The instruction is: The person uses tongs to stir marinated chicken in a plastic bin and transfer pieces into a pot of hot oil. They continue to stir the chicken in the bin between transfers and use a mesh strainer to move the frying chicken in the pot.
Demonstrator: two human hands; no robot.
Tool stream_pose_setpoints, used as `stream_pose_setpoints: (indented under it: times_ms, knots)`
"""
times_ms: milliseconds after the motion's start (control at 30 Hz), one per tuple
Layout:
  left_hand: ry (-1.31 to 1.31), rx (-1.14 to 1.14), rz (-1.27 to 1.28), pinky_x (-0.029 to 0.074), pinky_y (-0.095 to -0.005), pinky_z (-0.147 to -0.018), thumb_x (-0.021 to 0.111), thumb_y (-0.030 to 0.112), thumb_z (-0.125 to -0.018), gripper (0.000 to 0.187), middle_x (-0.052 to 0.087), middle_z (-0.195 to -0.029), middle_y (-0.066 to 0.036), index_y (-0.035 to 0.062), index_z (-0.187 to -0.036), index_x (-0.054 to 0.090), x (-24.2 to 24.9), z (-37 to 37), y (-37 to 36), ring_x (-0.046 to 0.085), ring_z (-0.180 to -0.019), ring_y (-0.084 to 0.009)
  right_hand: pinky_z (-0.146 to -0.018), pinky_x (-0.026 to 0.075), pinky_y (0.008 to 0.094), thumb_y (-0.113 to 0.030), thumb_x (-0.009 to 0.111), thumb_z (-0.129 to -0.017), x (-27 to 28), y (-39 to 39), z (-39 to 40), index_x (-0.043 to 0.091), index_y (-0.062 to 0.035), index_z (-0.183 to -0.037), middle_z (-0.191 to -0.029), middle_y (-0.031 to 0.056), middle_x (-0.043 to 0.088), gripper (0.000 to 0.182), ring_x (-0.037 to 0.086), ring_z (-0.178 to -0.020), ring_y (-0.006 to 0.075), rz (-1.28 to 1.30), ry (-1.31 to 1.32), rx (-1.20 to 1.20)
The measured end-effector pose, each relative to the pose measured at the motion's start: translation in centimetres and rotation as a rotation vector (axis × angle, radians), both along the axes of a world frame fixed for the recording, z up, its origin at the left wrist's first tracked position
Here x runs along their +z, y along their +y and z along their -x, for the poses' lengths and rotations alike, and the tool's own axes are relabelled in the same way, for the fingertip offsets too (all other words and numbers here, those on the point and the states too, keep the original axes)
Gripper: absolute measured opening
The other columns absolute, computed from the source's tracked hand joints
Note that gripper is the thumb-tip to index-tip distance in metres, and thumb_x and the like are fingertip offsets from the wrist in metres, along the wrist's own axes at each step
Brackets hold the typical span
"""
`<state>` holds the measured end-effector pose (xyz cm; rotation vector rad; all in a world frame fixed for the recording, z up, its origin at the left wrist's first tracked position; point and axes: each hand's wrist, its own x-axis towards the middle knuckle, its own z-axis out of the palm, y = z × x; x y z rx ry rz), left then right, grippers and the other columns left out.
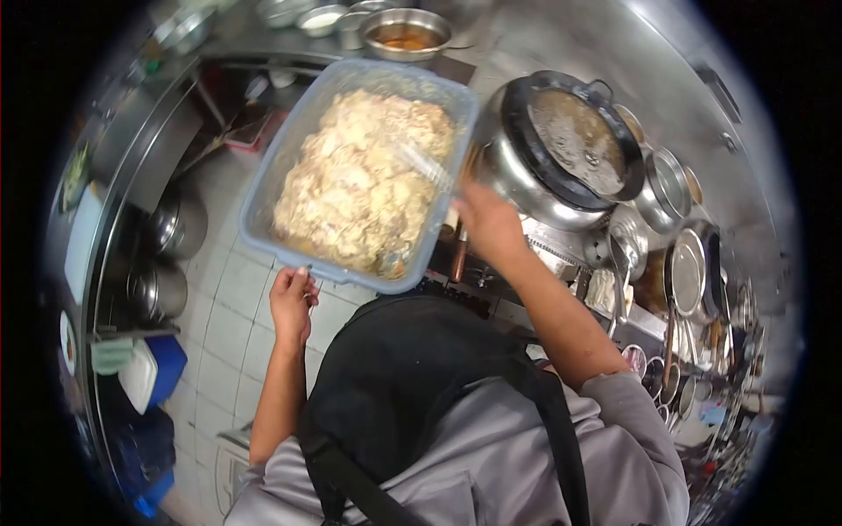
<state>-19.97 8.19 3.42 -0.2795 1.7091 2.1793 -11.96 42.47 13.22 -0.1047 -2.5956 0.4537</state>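
Note:
A translucent bluish plastic tub [252,197] is in front of me, tilted in view. It holds a heap of pale, batter-coated pieces [360,175] that look like raw meat. At the near left corner, my left hand [292,304] has its fingers curled at the rim, closed on the tub. Beside the right rim is my right hand [489,223], smeared by motion, its fingers closed. From it a shiny, long utensil [425,164] reaches over the coated pieces; it is too blurred to name its kind.
Right of the tub stands a large metal pot [509,175] with a dark rim and bubbling liquid [574,140]. A steel bowl of orange liquid [405,37] sits behind the tub. Ladles and strainers [688,272] crowd the right. Steel pots [158,291] stand at left near the tiled floor.

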Motion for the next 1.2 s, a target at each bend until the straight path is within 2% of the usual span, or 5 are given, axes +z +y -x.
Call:
stream_pose_setpoints:
  times_ms: [133,333,567,1000,1200]
  knots:
    - [0.008,-0.211,0.112,0.035,-0.0223,-0.045,0.06,0.018,-0.095,0.018,0.05,-0.059,0.0,0.0068,-0.082,0.057,0.6,-0.8,-1.4,0.047,-0.049,-0.0082,-0.072,0.053,0.0431,-0.024,0.062,-0.092,0.8,-1.1,-4.3,0.059,-0.0074,-0.122,-0.107,0.0178,0.066,0.034,0.064,-0.092,0.0378,0.042,-0.422,-0.154]
    - [0.126,-0.655,0.004,0.043,-0.0233,-0.055,0.058,0.016,-0.098,0.015,0.058,-0.072,-0.002,0.002,-0.099,0.063,9.2,-5.4,5.3,0.054,-0.062,-0.0079,-0.091,0.045,0.0269,-0.012,0.06,-0.096,1.4,-5.5,-7.3,0.054,0.0002,-0.127,-0.11,0.0087,0.064,0.035,0.056,-0.102,0.0105,1.242,0.016,-0.005]
    - [0.22,-0.845,-0.162,0.05,-0.0263,-0.075,0.051,0.017,-0.101,0.028,0.063,-0.105,-0.005,0.0022,-0.125,0.054,11.5,-7.3,15.2,0.06,-0.087,-0.0112,-0.1,0.044,0.0407,-0.012,0.061,-0.09,1.8,-5.9,-9.1,0.043,-0.0005,-0.14,-0.126,0.0223,0.055,0.055,0.056,-0.117,0.0372,0.669,0.057,0.224]
    - [0.106,-0.233,-0.047,0.049,-0.0314,-0.062,0.049,0.022,-0.103,0.014,0.059,-0.084,-0.006,0.0084,-0.102,0.048,8.1,-8.4,14.3,0.061,-0.07,-0.0169,-0.082,0.052,0.0312,-0.019,0.065,-0.092,-2.8,7.6,-24.4,0.054,-0.0053,-0.135,-0.098,0.0095,0.066,0.046,0.064,-0.086,0.0178,0.933,-0.151,-0.114]
    - [0.208,-0.015,0.111,0.036,-0.0257,-0.044,0.053,0.026,-0.101,0.017,0.053,-0.075,-0.002,0.0093,-0.099,0.048,4.8,-8.6,13.5,0.046,-0.05,-0.0108,-0.076,0.053,0.0333,-0.012,0.069,-0.087,-1.2,13.1,-33.2,0.06,-0.0036,-0.123,-0.093,0.0117,0.067,0.038,0.066,-0.083,0.0243,0.654,0.023,-0.367]
